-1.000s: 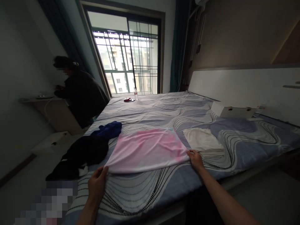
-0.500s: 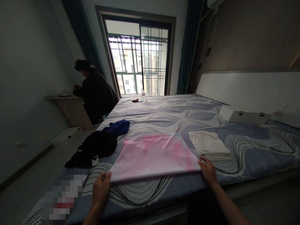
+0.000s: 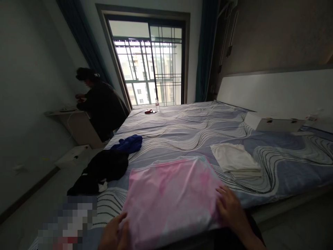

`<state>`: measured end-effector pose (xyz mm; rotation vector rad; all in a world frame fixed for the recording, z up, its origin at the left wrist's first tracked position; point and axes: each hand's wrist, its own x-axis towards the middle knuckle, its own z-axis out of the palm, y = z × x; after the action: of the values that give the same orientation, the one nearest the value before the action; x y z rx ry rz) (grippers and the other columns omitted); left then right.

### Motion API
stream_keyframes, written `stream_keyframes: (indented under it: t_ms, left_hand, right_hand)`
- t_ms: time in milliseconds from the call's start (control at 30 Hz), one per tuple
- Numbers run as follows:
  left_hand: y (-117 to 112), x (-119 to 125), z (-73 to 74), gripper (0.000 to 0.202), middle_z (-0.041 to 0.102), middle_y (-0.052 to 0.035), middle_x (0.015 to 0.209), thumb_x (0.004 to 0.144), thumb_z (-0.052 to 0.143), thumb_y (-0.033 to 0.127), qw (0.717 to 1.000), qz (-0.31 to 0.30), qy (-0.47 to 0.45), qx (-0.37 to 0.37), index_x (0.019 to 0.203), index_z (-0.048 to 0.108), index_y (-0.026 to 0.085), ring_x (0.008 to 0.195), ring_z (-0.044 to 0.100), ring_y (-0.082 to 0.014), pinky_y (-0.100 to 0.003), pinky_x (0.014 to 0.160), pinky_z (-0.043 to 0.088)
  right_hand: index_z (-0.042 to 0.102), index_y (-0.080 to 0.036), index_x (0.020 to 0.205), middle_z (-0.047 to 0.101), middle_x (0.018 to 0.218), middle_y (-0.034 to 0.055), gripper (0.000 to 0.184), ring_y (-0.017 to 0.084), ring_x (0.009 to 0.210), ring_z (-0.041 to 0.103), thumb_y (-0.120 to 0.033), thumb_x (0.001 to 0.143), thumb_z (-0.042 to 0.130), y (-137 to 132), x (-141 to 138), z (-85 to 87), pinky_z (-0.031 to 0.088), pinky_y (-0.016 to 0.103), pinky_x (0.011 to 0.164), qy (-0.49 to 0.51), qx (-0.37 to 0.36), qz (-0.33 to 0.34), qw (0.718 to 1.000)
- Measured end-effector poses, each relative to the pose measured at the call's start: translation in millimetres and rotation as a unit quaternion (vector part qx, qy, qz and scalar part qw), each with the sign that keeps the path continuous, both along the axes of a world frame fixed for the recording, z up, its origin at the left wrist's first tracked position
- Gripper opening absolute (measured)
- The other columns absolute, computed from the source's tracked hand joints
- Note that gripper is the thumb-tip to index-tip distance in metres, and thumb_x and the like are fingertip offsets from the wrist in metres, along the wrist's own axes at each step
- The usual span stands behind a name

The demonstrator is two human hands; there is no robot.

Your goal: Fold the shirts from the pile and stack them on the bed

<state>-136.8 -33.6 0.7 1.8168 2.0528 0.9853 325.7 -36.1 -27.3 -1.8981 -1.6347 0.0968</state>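
Observation:
A folded pink-and-white cloth [image 3: 171,198] with a mint-green patch at its far right corner lies at the near side of the bed. My left hand [image 3: 114,232] is at the cloth's near left edge, thumb and forefinger apart, partly cut off by the frame's bottom. Against the right edge rests my right hand [image 3: 231,210], open, its fingers spread over the fabric. To the right of the pink cloth sits a folded stack of cream cloth [image 3: 236,160]. Black clothing [image 3: 104,170] and a blue garment [image 3: 128,143] lie crumpled on the left.
The bed [image 3: 179,135] has a wavy-patterned sheet. A white box [image 3: 275,123] stands by the headboard [image 3: 275,90]. Near the window are a bottle [image 3: 157,105] and a red item [image 3: 148,111]. Another person [image 3: 104,107] stands at a small desk [image 3: 80,126].
The pink cloth has come nearer to me, and its near edge is lower in view. Both my hands moved down with it; the right hand's fingers have spread from their pinch onto the fabric.

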Motion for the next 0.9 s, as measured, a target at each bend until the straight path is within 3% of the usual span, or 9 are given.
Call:
stream_keyframes:
  t_ms: [67, 133, 200, 300, 533, 700, 800, 900]
  left_hand:
    - [34, 46, 8.0, 0.053, 0.067, -0.008, 0.13, 0.091, 0.035, 0.055, 0.985, -0.162, 0.055, 0.028, 0.12, 0.07, 0.027, 0.128, 0.057, -0.0313, -0.049, 0.113, 0.044]
    - [70, 89, 8.5, 0.056, 0.052, -0.0063, 0.151, 0.097, 0.029, 0.048, 0.955, -0.269, 0.128, 0.003, 0.139, 0.058, 0.026, 0.144, 0.039, -0.0288, -0.05, 0.119, 0.035]
    - [104, 118, 4.1, 0.06, 0.036, -0.006, 0.161, 0.098, 0.03, 0.05, 0.927, -0.316, 0.196, -0.038, 0.151, 0.044, 0.026, 0.151, 0.025, -0.0317, -0.058, 0.121, 0.027]
    - [146, 134, -1.8, 0.062, 0.021, -0.0038, 0.166, 0.098, 0.028, 0.053, 0.918, -0.298, 0.246, -0.09, 0.156, 0.031, 0.031, 0.153, 0.014, -0.0335, -0.063, 0.121, 0.016]
    - [201, 101, 0.9, 0.061, 0.021, -0.003, 0.166, 0.097, 0.027, 0.05, 0.942, -0.166, 0.267, -0.114, 0.155, 0.031, 0.034, 0.154, 0.015, -0.0311, -0.063, 0.12, 0.01]
    - [222, 55, 0.1, 0.064, 0.027, -0.0107, 0.164, 0.096, 0.027, 0.049, 0.952, -0.062, 0.267, -0.139, 0.154, 0.037, 0.023, 0.152, 0.021, -0.0337, -0.065, 0.118, 0.012]
    - [231, 18, -6.9, 0.064, 0.034, -0.0126, 0.161, 0.093, 0.034, 0.05, 0.966, -0.047, 0.226, -0.114, 0.148, 0.045, 0.019, 0.149, 0.028, -0.0314, -0.059, 0.118, 0.022]
    - [237, -15, -13.8, 0.055, 0.047, -0.0113, 0.154, 0.088, 0.045, 0.049, 0.987, -0.077, 0.125, -0.069, 0.132, 0.06, 0.02, 0.142, 0.041, -0.0265, -0.046, 0.116, 0.034]
  right_hand:
    - [0.06, -0.021, 0.136, 0.049, 0.151, 0.009, 0.051, 0.031, 0.147, 0.032, -0.039, 0.091, 0.043, 27, -49, 13.9, 0.023, 0.05, 0.12, -0.03, -0.046, 0.109, 0.993]
    - [0.047, -0.022, 0.149, 0.032, 0.162, 0.0064, 0.06, 0.031, 0.152, 0.019, -0.044, 0.093, 0.044, 55, -94, 23.2, 0.016, 0.053, 0.122, -0.049, -0.112, 0.205, 0.971]
    - [0.036, -0.027, 0.155, 0.021, 0.165, 0.0039, 0.065, 0.033, 0.153, 0.012, -0.051, 0.095, 0.042, 82, -124, 26.9, 0.007, 0.059, 0.122, -0.062, -0.151, 0.251, 0.954]
    - [0.028, -0.035, 0.157, 0.013, 0.166, 0.0008, 0.065, 0.034, 0.153, 0.007, -0.059, 0.097, 0.036, 117, -140, 25.8, -0.001, 0.064, 0.119, -0.07, -0.16, 0.251, 0.952]
    - [0.03, -0.034, 0.156, 0.015, 0.167, 0.0011, 0.065, 0.03, 0.154, 0.007, -0.059, 0.097, 0.032, 178, -104, 21.6, -0.004, 0.061, 0.119, -0.104, -0.184, 0.192, 0.958]
    - [0.031, -0.03, 0.156, 0.021, 0.166, 0.0027, 0.062, 0.03, 0.153, 0.012, -0.053, 0.098, 0.029, 213, -48, 6.6, -0.004, 0.065, 0.118, -0.126, -0.18, 0.1, 0.971]
    - [0.036, -0.029, 0.154, 0.027, 0.164, 0.0042, 0.059, 0.032, 0.152, 0.018, -0.048, 0.098, 0.03, 228, -2, -9.8, 0.002, 0.069, 0.116, -0.111, -0.161, 0.033, 0.98]
    - [0.048, -0.025, 0.146, 0.039, 0.158, 0.0077, 0.057, 0.03, 0.147, 0.031, -0.047, 0.095, 0.037, 237, 43, -23.9, 0.015, 0.059, 0.119, -0.07, -0.115, 0.011, 0.991]
